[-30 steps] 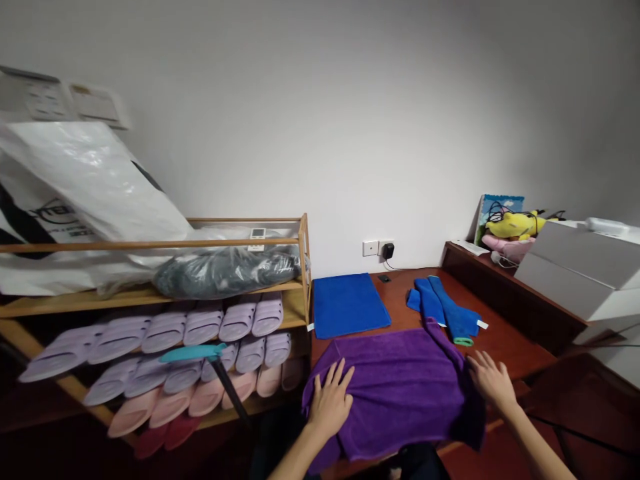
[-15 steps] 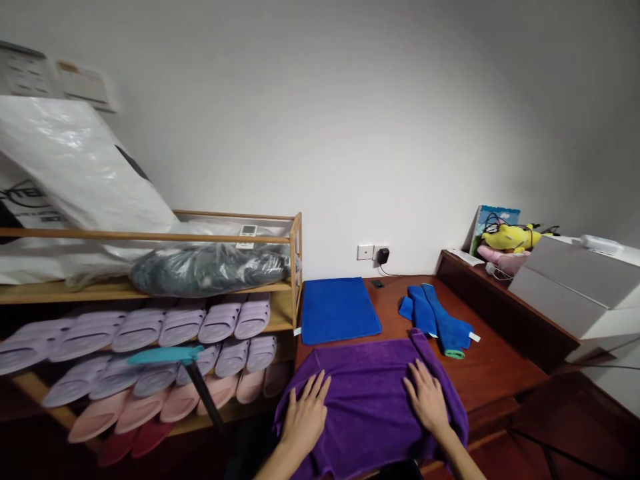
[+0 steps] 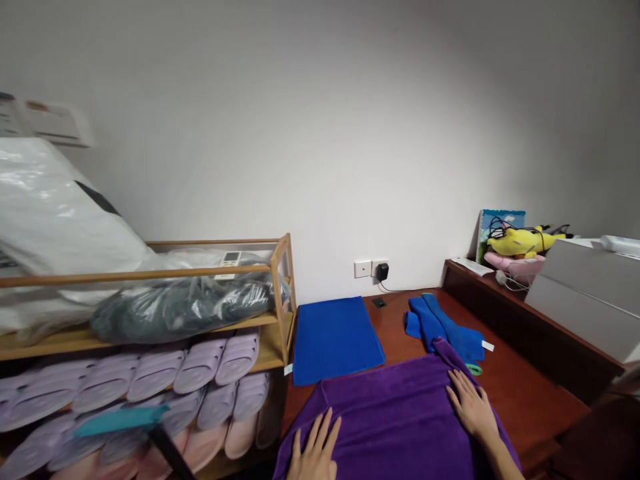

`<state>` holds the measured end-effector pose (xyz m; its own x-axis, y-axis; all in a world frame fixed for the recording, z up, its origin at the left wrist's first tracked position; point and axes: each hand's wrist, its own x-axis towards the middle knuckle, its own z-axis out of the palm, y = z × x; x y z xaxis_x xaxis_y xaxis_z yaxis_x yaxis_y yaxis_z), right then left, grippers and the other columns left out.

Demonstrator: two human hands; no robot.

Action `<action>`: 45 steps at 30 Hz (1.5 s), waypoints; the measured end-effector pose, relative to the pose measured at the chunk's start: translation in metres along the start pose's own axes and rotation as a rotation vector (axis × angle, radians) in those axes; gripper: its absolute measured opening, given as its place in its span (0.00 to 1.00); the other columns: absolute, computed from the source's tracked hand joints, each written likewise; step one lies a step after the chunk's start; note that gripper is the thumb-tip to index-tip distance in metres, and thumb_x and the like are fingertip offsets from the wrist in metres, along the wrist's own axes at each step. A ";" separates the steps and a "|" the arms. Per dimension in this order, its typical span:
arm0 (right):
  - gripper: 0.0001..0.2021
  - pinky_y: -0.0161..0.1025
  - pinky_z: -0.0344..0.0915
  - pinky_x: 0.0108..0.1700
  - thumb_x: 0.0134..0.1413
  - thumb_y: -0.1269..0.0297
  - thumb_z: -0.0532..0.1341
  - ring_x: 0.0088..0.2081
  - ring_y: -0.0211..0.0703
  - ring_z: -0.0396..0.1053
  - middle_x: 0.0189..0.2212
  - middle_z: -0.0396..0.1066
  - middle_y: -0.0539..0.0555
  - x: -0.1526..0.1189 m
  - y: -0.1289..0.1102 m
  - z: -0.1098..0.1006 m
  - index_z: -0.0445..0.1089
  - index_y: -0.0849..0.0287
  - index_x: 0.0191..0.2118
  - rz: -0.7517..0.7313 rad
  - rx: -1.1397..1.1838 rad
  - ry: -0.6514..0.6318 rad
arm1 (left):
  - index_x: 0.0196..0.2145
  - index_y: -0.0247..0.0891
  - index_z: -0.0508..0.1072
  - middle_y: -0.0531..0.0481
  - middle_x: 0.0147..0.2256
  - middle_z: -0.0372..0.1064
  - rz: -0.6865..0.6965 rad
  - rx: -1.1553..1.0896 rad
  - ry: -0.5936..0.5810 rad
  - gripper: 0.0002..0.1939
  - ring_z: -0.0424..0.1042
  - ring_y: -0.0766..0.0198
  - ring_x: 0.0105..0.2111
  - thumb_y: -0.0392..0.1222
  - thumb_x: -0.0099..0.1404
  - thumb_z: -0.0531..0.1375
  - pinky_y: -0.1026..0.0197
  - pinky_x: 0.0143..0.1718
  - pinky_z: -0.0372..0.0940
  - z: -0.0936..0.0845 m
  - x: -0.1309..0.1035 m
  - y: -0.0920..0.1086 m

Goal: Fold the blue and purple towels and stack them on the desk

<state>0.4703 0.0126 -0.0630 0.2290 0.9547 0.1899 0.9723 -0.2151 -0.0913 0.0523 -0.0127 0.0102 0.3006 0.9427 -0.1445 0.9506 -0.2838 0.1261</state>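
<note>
Nearer the person than the flat blue towel (image 3: pixel 336 340), a creased purple towel (image 3: pixel 385 413) lies under the left hand (image 3: pixel 314 459) and right hand (image 3: pixel 473 408), both palm-down, fingers apart, clamped on nothing, seemingly to keep the rumpled fabric spread and steady.

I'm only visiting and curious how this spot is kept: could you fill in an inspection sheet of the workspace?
Surface: reddish-brown tabletop, partly covered by cloth.
Job's things: purple towel, spread but wrinkled; flat blue cloth and narrow, bunched blue cloths beyond it.
Clutter: yellow plush toy on the raised ledge at right.
Hands: left hand and right hand on the towel, fingers extended.
Cables: thin black cable from a plugged-in adapter, along the tabletop's back.
Surroundings: pale wall; wooden rack with lilac slippers at left.
</note>
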 end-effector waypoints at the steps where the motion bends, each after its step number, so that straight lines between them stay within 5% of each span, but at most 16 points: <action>1: 0.29 0.53 0.44 0.61 0.58 0.48 0.40 0.64 0.44 0.46 0.62 0.52 0.51 0.006 0.001 0.001 0.53 0.52 0.62 -0.001 0.009 -0.001 | 0.62 0.51 0.45 0.59 0.64 0.34 0.003 -0.006 -0.017 0.40 0.38 0.57 0.64 0.32 0.51 0.46 0.38 0.61 0.37 0.002 0.003 0.000; 13: 0.30 0.52 0.44 0.61 0.58 0.49 0.39 0.64 0.44 0.46 0.62 0.53 0.52 0.035 0.010 0.011 0.53 0.56 0.62 -0.011 -0.017 0.016 | 0.62 0.51 0.47 0.57 0.64 0.37 -0.014 0.017 -0.021 0.41 0.41 0.54 0.64 0.32 0.49 0.47 0.36 0.61 0.38 0.016 0.024 0.010; 19: 0.27 0.55 0.49 0.56 0.56 0.63 0.41 0.61 0.54 0.52 0.58 0.59 0.63 0.009 0.001 0.004 0.63 0.68 0.55 0.094 -0.217 0.163 | 0.62 0.52 0.47 0.59 0.64 0.36 0.013 -0.017 0.088 0.37 0.38 0.57 0.64 0.35 0.54 0.46 0.38 0.62 0.35 0.015 0.011 0.015; 23: 0.25 0.54 0.53 0.55 0.55 0.63 0.42 0.60 0.53 0.55 0.57 0.62 0.62 -0.023 -0.001 0.002 0.66 0.63 0.53 0.127 -0.172 0.202 | 0.62 0.49 0.49 0.57 0.65 0.37 -0.014 -0.047 0.070 0.38 0.38 0.57 0.64 0.35 0.53 0.46 0.38 0.61 0.35 0.003 -0.005 0.015; 28: 0.25 0.54 0.53 0.57 0.55 0.56 0.43 0.62 0.48 0.52 0.60 0.57 0.51 -0.065 0.049 0.002 0.62 0.48 0.57 -0.059 -0.008 0.063 | 0.62 0.50 0.50 0.58 0.65 0.38 -0.026 -0.147 -0.028 0.38 0.39 0.58 0.64 0.36 0.52 0.47 0.40 0.62 0.32 -0.011 -0.033 -0.001; 31: 0.27 0.64 0.52 0.55 0.53 0.53 0.43 0.61 0.55 0.53 0.60 0.57 0.52 -0.078 0.090 -0.012 0.59 0.43 0.58 0.159 -0.044 -0.039 | 0.62 0.48 0.53 0.57 0.64 0.42 -0.009 -0.204 -0.042 0.38 0.41 0.59 0.64 0.38 0.51 0.49 0.45 0.63 0.33 -0.014 -0.052 -0.009; 34: 0.28 0.66 0.54 0.52 0.52 0.54 0.42 0.59 0.59 0.57 0.59 0.59 0.60 -0.079 0.107 -0.034 0.63 0.50 0.56 0.412 -0.115 -0.106 | 0.61 0.45 0.56 0.53 0.64 0.46 0.001 -0.237 -0.084 0.38 0.43 0.56 0.64 0.43 0.50 0.54 0.47 0.63 0.37 -0.021 -0.066 -0.011; 39: 0.29 0.62 0.53 0.54 0.52 0.60 0.42 0.59 0.56 0.56 0.62 0.51 0.64 -0.072 0.071 -0.045 0.57 0.60 0.59 0.346 -0.159 -0.091 | 0.60 0.45 0.57 0.45 0.61 0.54 0.045 -0.279 -0.025 0.33 0.51 0.51 0.61 0.61 0.62 0.43 0.43 0.60 0.44 -0.026 -0.061 -0.019; 45: 0.28 0.52 0.54 0.56 0.49 0.67 0.44 0.61 0.45 0.52 0.61 0.55 0.56 -0.070 0.018 -0.013 0.59 0.56 0.58 0.178 -0.104 -0.101 | 0.58 0.34 0.61 0.37 0.60 0.55 -0.007 -0.190 0.180 0.29 0.50 0.46 0.61 0.50 0.64 0.43 0.42 0.59 0.44 -0.013 -0.024 -0.062</action>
<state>0.4722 -0.0610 -0.0650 0.3963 0.9146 0.0805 0.9179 -0.3966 -0.0121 -0.0146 -0.0155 0.0190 0.2592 0.9654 0.0293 0.9158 -0.2553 0.3102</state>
